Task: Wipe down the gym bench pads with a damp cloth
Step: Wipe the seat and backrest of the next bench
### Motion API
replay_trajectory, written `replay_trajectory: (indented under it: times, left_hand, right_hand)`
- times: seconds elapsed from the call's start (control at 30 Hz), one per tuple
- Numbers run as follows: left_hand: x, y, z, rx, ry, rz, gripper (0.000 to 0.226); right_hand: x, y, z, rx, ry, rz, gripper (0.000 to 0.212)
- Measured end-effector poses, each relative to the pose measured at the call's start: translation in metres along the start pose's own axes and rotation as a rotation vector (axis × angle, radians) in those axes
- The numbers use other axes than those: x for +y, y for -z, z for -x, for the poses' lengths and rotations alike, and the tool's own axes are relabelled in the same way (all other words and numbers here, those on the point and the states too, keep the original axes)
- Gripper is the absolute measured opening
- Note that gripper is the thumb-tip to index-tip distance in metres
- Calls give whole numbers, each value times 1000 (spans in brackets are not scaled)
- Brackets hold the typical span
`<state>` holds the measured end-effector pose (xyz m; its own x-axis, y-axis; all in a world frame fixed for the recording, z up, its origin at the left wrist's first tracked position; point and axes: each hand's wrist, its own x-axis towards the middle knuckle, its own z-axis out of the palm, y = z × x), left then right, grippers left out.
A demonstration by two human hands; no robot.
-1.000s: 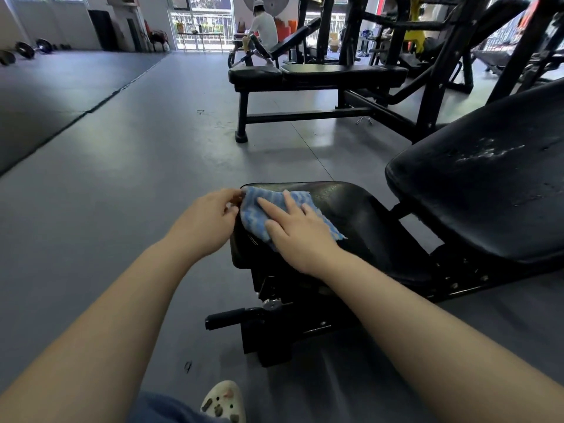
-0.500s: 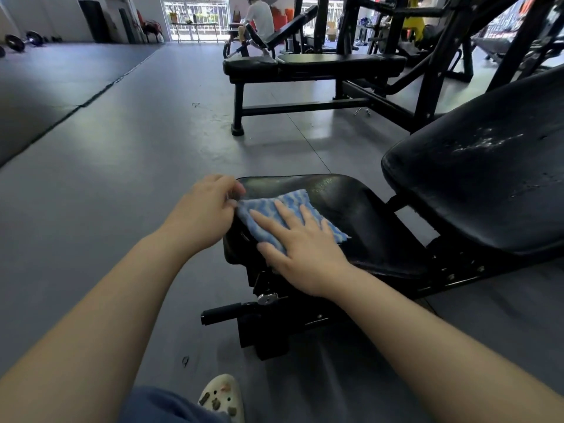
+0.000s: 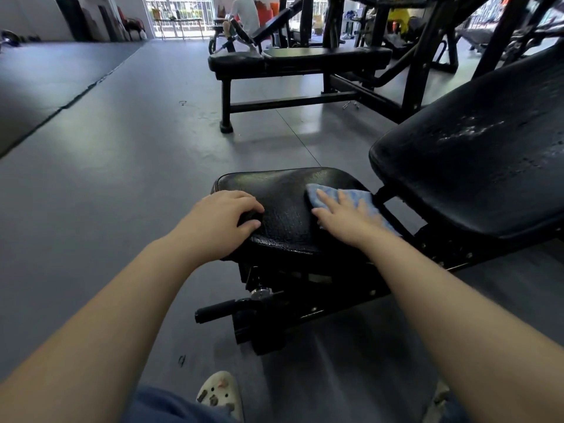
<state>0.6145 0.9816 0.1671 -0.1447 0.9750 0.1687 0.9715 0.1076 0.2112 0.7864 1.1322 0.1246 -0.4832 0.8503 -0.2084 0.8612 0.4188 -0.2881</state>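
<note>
A black seat pad of a gym bench lies in front of me, its near part shiny and wet-looking. A blue cloth lies on the pad's right side, pressed flat under my right hand, whose fingers are straight and spread. My left hand grips the pad's near left corner, fingers curled over the edge. To the right rises the bench's larger black back pad, tilted up, with worn pale marks on it.
The bench's black frame and a handle bar sit below the seat. Another flat bench and black machine frames stand behind. A person sits far back. Grey floor stretches to the left. My shoe shows at the bottom.
My right hand has slid the cloth from the pad's near left corner across to its right side. My left hand now holds the corner where the cloth was.
</note>
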Motion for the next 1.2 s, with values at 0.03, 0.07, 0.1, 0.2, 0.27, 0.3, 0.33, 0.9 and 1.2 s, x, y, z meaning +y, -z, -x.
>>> replay_trajectory:
  times: [0.03,0.07,0.1,0.2,0.27,0.3,0.33,0.9,1.2]
  left_hand:
    - [0,0,0,23,19,21,27]
    - [0,1,-1,60,50,51,25]
    - [1,2,-2,104,88,83,24]
    - [5,5,-7,188,144,135,25]
    - [12,4,-10,175,131,107,23]
    - [17,3,-10,157,108,87,23]
    - [21,2,-12,135,72,66,22]
    - [73,-25,-26,-107,-125,-16,30]
    - [120,-40,-44,-137,-104,26,37]
  right_hand:
    - [-21,-1,6,9,70,1,54]
    - [-40,-3,16,16,141,-8,54]
    - [-56,-5,27,24,209,-14,53]
    - [-71,-21,62,106,379,0,51]
    - [-55,-31,79,217,439,2,56]
    - [-43,-34,83,258,434,3,62]
    - [-28,-35,85,277,403,8,68]
    - [23,-46,106,254,204,-109,58]
    - [79,-35,90,293,245,-142,57]
